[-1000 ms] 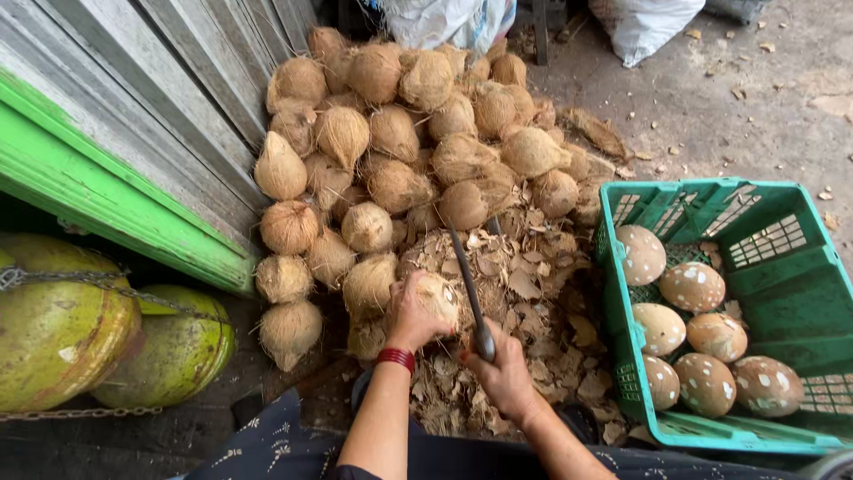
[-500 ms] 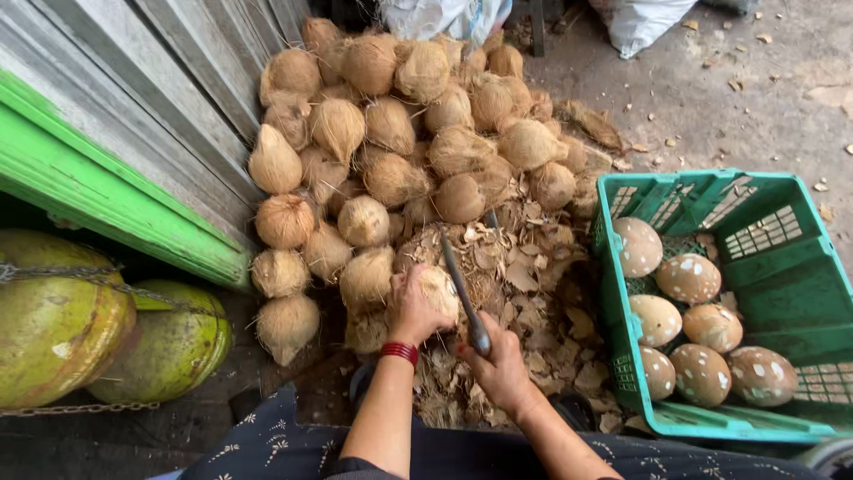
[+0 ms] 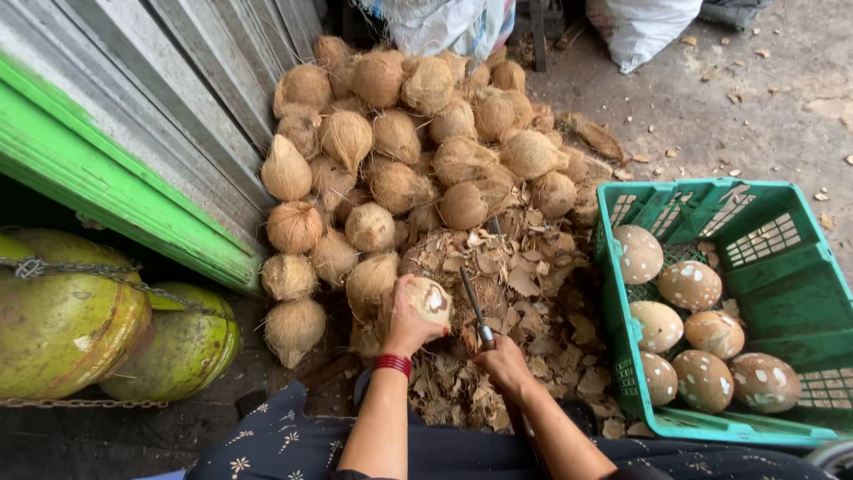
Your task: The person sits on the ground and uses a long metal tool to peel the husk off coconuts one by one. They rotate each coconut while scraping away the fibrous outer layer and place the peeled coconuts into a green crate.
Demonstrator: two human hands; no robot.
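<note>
Left hand (image 3: 410,318) wrapped round a hard, heavy, rough coconut (image 3: 430,300); right hand (image 3: 500,359) clenched on knife (image 3: 474,308) handle; best cupped underneath.

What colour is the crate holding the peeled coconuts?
The crate is green with slotted walls, seen clearly in the head view, to the right of the right hand.

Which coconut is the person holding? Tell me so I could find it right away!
Start at the big heap of brown hairy coconuts beside the green crate. At the heap's near edge, the left hand grips one coconut, next to the knife. Unlike its hairy neighbours, it shows a pale, partly peeled patch.
</note>
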